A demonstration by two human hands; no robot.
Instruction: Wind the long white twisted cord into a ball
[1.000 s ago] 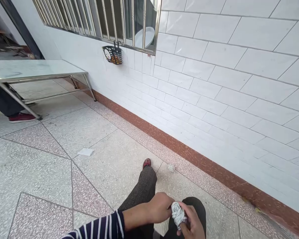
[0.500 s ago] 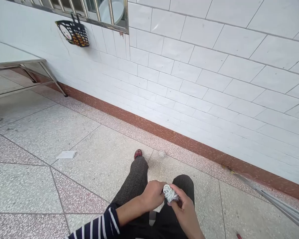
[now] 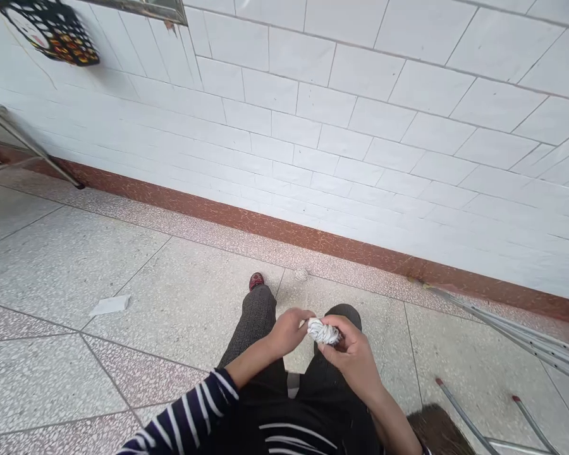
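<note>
A small wound bundle of white cord is held over my lap, between my knees. My right hand is closed around its right end, thumb below and fingers above. At the bundle's left end, my left hand has its fingers curled in a pinch, touching the cord; the strand between its fingertips is too fine to make out. Beyond my knees, a round white ball of cord lies on the floor near the wall.
A folded white paper lies on the floor to the left. A metal-legged table stands at far left, below a hanging black basket. Metal poles lie along the wall at right, near a metal stool frame. White tiled wall ahead.
My view has shifted right and down, bringing the stool frame into sight. Both hands stay at the bundle, which has turned from upright to lying sideways.
</note>
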